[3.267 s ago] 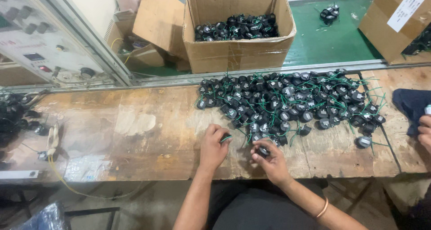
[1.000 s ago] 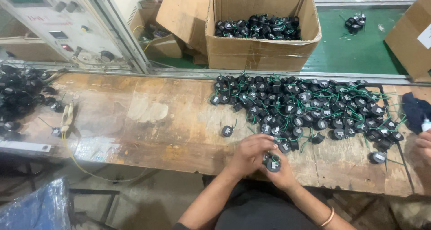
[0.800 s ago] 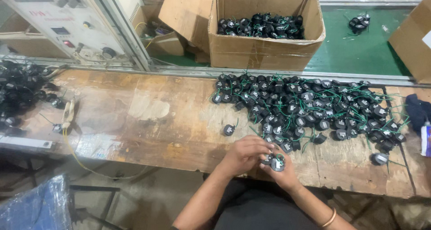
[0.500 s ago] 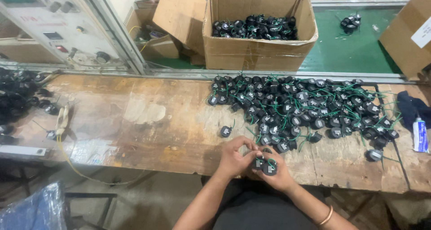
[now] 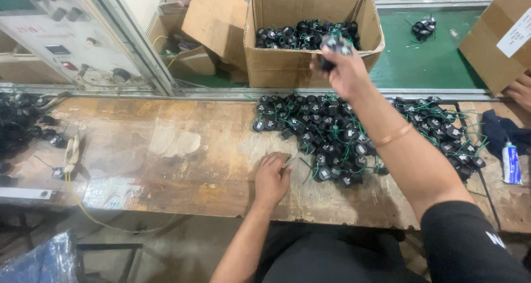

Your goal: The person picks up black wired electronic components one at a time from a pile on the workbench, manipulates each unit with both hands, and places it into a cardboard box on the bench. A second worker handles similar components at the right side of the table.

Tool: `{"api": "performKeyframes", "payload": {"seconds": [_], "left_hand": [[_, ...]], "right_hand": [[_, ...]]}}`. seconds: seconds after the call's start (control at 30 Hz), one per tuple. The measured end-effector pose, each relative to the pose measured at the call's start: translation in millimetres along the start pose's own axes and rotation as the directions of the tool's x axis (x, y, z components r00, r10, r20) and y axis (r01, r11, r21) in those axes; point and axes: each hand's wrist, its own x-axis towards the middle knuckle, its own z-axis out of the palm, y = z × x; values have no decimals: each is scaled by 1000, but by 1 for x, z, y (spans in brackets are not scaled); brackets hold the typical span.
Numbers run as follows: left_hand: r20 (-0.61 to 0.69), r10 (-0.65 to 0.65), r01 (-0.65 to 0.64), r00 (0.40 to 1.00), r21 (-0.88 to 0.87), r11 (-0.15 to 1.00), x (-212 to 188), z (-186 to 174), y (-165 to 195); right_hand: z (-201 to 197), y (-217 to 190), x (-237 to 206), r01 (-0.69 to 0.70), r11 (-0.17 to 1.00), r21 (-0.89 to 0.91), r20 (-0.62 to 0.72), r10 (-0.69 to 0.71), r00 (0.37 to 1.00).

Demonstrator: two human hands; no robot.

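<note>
Partly blurred, right hand (image 5: 345, 73) holds black part (image 5: 336, 44) over box (image 5: 310, 67)

R hand (image 5: 344, 67) is up over the open cardboard box (image 5: 265, 67), fingers closed on a small black part (image 5: 334, 44), blurred. L hand (image 5: 272, 178) lies on the worn wooden bench (image 5: 166, 150), fingertips at the edge of a pile of black parts w/ green wires (image 5: 354, 134). More such parts fill the box.
</note>
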Motion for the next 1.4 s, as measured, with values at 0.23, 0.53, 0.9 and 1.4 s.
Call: {"api": "performKeyframes", "payload": {"seconds": [0.23,0.53,0.9,1.4], "left_hand": [[-87,-83,62,993,-223,973,8,-6,-1],[-171,-129,65,977,-339,938,-3,-4,-7],[-77,307,-316,949,-275,908,-22,26,32],[519,-352,625,779,-687,372,-48,50,15]], "right_hand": [[35,-11,73,-141,978,-153,101,157,982],[31,25,-15,38,963,-266,289,42,956],[-62,119,-248,-218,688,-692,194,468,862],[-73,149,-268,22,619,-785,70,54,996]]}}
